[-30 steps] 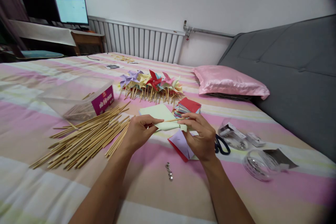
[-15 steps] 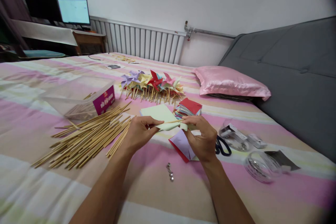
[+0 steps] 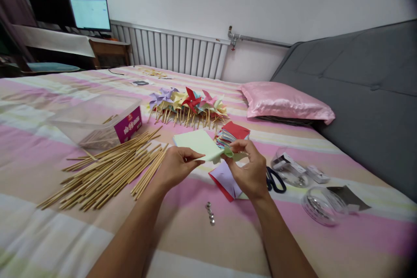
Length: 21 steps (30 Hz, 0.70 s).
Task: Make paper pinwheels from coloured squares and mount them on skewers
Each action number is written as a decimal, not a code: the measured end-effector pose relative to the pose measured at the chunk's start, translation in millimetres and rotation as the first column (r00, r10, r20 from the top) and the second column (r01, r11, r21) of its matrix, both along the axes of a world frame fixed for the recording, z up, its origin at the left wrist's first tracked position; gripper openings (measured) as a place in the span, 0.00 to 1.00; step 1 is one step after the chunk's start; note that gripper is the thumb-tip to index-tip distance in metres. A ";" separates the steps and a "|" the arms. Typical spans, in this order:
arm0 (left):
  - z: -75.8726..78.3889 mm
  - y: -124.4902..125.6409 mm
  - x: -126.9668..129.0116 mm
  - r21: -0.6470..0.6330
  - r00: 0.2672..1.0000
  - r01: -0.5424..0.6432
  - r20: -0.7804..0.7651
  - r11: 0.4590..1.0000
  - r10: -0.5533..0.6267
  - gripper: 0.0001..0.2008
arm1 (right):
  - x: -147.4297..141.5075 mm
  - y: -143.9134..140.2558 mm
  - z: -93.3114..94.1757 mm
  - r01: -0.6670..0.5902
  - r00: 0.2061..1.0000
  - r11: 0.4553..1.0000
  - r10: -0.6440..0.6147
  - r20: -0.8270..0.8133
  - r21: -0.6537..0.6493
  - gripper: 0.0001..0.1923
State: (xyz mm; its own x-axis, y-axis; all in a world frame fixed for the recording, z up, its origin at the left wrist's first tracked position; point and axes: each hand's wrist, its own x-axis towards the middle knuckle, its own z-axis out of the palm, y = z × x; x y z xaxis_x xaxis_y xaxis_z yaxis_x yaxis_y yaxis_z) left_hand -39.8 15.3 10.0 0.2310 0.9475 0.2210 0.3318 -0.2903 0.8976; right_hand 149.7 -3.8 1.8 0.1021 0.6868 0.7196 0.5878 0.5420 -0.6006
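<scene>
A pale green sheet of paper (image 3: 216, 157) is held up between my two hands. My left hand (image 3: 178, 164) is closed, pinching its left edge between thumb and fingers. My right hand (image 3: 250, 168) is closed on the curled right part of the same sheet, where a flap bends over in a loop. Just behind lies a pale green paper square (image 3: 192, 140). Beyond my right fingers sits a stack of coloured paper squares (image 3: 236, 130), red on top. Purple and red squares with slits (image 3: 227, 180) lie under my right hand. A short row of small silvery pieces (image 3: 210, 213) rests in front.
Many wooden sticks (image 3: 114, 173) are spread at left, beside a clear plastic box (image 3: 94, 110). Finished paper pinwheels (image 3: 190, 102) lie in a row behind. Dark-handled scissors (image 3: 276, 181), a round clear container (image 3: 322, 206) and a pink pillow (image 3: 286, 100) are at right.
The pale green sheet has turned and its right flap now curls up more in my right hand. The narrow yellowish strip along its top edge no longer shows. Both hands stay near the same place.
</scene>
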 end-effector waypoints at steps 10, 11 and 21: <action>0.3 2.4 -9.3 -0.090 0.969 0.101 -0.217 0.991 -0.118 0.17 | 8.5 6.0 4.6 0.010 0.970 0.998 -0.025 -0.242 -0.063 0.18; 1.5 1.5 -8.6 -0.109 0.967 0.115 -0.216 0.987 -0.136 0.18 | 9.0 6.5 5.5 -0.003 0.954 0.998 -0.016 -0.299 -0.062 0.20; 8.1 -4.5 0.1 -0.183 0.994 0.106 0.023 0.977 -0.103 0.18 | 10.1 11.4 2.3 -0.150 0.732 0.961 -0.051 -0.680 -0.233 0.17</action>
